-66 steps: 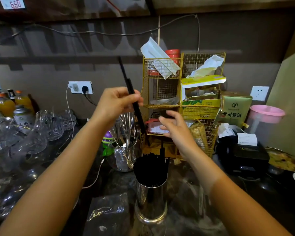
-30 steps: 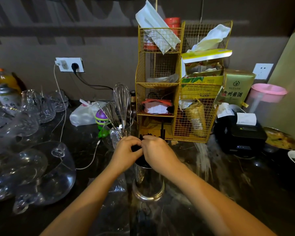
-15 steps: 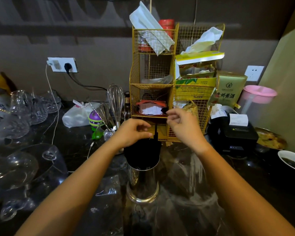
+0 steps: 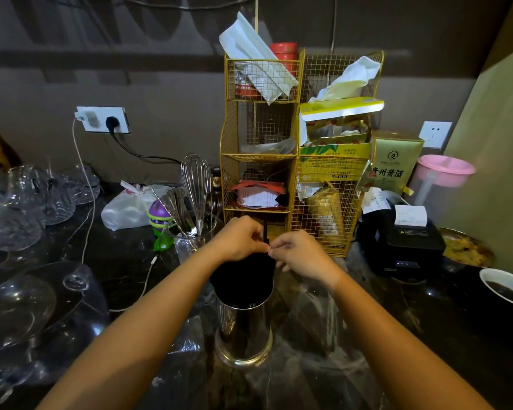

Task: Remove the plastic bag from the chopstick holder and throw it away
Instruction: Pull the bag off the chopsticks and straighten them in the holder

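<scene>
A shiny steel chopstick holder (image 4: 243,335) stands on the dark counter, packed with black chopsticks (image 4: 243,279). One chopstick (image 4: 265,230) sticks up above the bundle. My left hand (image 4: 240,241) and my right hand (image 4: 299,255) meet over the top of the bundle, fingertips pinched together at one spot. They seem to pinch a thin clear plastic bag around the chopsticks, but the film itself hardly shows. More crumpled clear plastic (image 4: 187,347) lies on the counter at the holder's left foot.
A gold wire rack (image 4: 261,161) full of packets stands right behind the holder. A glass jar with a whisk (image 4: 194,184) is to the left, with glassware (image 4: 27,291) further left. A black receipt printer (image 4: 403,241) and a bowl of dark liquid (image 4: 504,288) sit to the right.
My left hand put down the chopsticks it held up. Both hands dropped to the bundle's top, spread apart half a second ago, and have now come together again.
</scene>
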{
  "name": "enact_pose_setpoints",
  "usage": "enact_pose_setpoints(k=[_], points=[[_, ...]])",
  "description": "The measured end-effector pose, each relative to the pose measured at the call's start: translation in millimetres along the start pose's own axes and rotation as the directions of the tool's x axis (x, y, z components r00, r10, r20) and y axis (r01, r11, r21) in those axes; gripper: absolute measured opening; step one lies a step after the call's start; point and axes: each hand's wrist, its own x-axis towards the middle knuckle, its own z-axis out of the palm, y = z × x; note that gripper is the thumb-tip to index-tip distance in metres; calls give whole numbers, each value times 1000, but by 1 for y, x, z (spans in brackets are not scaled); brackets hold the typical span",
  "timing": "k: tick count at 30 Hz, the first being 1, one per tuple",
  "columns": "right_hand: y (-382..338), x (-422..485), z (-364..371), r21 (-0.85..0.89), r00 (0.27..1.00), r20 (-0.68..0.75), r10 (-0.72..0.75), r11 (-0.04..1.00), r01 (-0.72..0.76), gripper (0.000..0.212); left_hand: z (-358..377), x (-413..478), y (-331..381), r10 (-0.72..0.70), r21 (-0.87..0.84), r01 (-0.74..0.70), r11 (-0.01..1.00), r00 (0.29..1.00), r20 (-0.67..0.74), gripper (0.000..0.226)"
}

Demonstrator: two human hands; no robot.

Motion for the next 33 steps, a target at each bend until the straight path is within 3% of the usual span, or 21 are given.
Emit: enact_pose_setpoints(k=[8, 13, 21, 27, 33], points=[[-1, 3, 1, 27, 1000, -9, -11, 1000, 11, 2, -8, 4, 7, 26, 5, -26, 1000, 998, -53, 25], [-8, 6, -5, 56, 998, -2, -64, 996, 64, 24, -29, 3, 19, 65, 16, -64, 998, 996, -60, 27], [-27, 4, -10, 100, 986, -30, -164, 981, 166, 28, -85, -11, 43, 149, -2, -152, 988, 972, -184, 13], [-34, 1, -9, 158, 972, -32, -232, 959, 235, 11, -122, -28, 48, 155, -141, -214, 967, 926, -345, 17], [-37, 0, -19, 224, 977, -16, -212, 952, 210, 9, -135, -42, 24, 7, -392, -214, 895, 885, -466, 9]])
